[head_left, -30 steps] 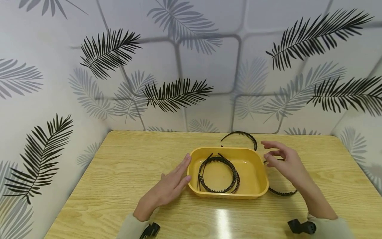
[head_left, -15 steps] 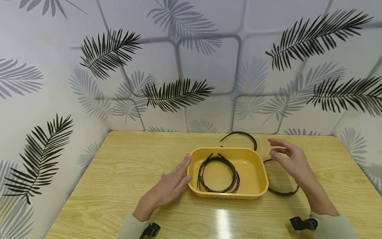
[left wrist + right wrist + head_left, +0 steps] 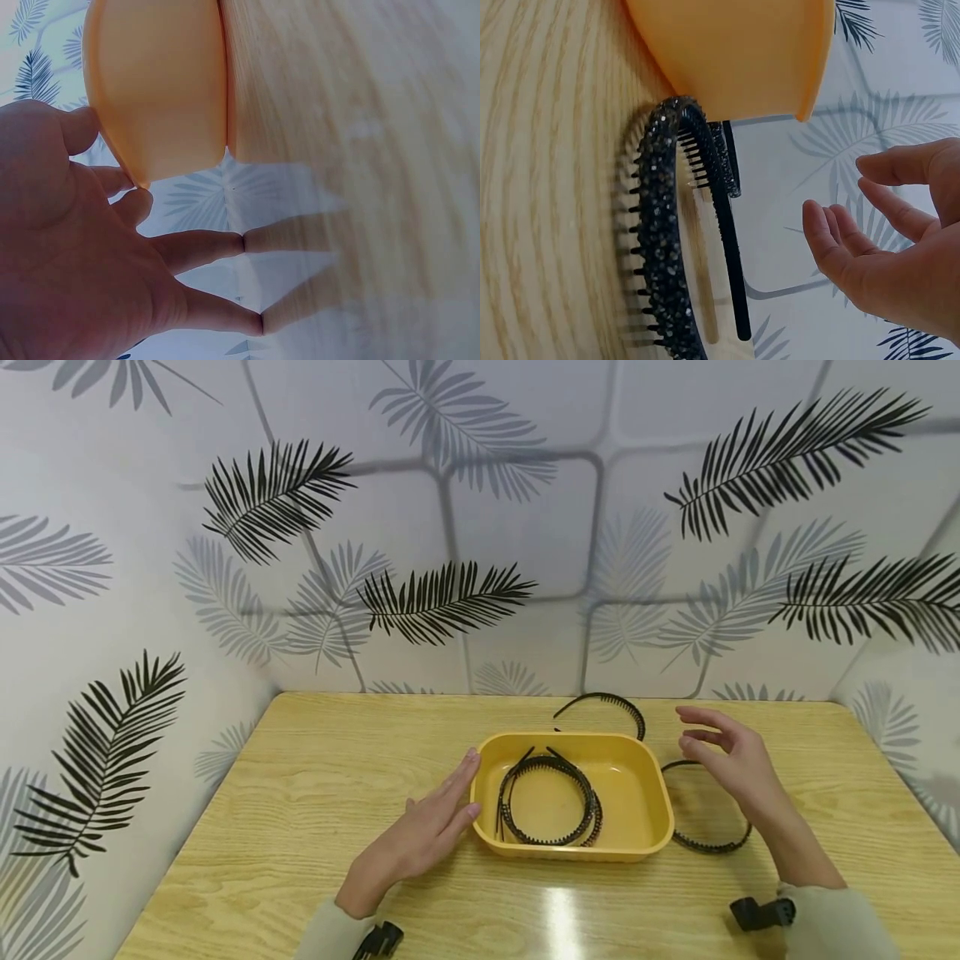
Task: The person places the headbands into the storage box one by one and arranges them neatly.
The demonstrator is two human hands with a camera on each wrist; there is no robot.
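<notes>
A yellow plastic box (image 3: pixel 573 853) stands on the wooden table. Several black toothed headbands (image 3: pixel 552 842) lie overlapping inside it. My left hand (image 3: pixel 412 843) touches the box's left end with its fingers extended; in the left wrist view, the thumb and some fingertips meet the box wall (image 3: pixel 157 90), and two fingertips reach the tabletop. My right hand (image 3: pixel 738 768), fingers loosely bent and holding nothing, hovers right of the box above another headband (image 3: pixel 708 847). That headband (image 3: pixel 660 225) shows glittery black stones and teeth in the right wrist view, apart from the hand.
Behind the box's far right side lies one more headband (image 3: pixel 622 702), partly hidden by the rim. A leaf-patterned wall (image 3: pixel 517 543) borders the table (image 3: pixel 300 777) at the back and sides.
My right hand has drawn slightly to the right, away from the box, uncovering more of the headband beneath it. The left hand and the box have stayed in place.
</notes>
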